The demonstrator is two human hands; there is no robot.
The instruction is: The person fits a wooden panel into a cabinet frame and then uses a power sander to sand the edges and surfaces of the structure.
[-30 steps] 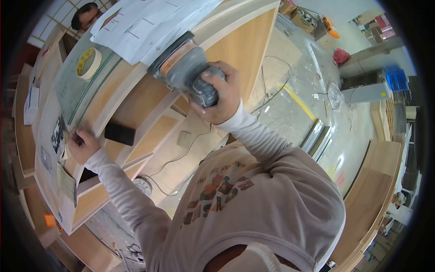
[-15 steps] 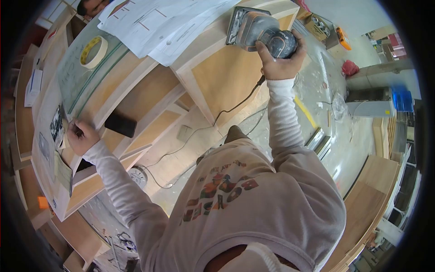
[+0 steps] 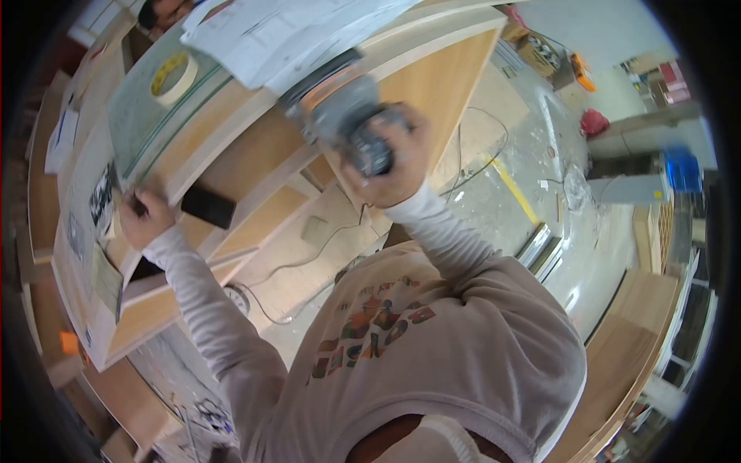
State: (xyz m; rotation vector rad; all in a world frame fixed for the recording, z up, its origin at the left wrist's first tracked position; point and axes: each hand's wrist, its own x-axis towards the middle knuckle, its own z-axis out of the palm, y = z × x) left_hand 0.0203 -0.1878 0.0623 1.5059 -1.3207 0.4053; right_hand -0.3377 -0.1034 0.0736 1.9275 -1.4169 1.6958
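Observation:
My right hand [image 3: 405, 158] is wrapped around the rear grip of a grey and black power sander [image 3: 336, 100], blurred by motion. The sander's flat pad rests along the front edge of a wooden cabinet frame [image 3: 289, 158], close to the paper sheets. My left hand [image 3: 147, 218] is curled at the near edge of the cabinet top, fingers closed; what they hold, if anything, is hidden. A black phone [image 3: 208, 208] lies just right of that hand. Left of it are a black-and-white picture [image 3: 101, 202] and a greenish pad [image 3: 106, 282].
Printed sheets [image 3: 270, 35] and a tape roll [image 3: 174, 79] lie on a glass panel [image 3: 137, 116] atop the cabinet. A power cord [image 3: 324, 241] runs across the floor. Another person's head [image 3: 164, 14] shows at the far edge. Wooden boards [image 3: 625, 332] stand at right.
My right hand has swept the sander left and toward me along the cabinet edge, from the far right corner to beside the papers. My left hand has stayed nearly in place.

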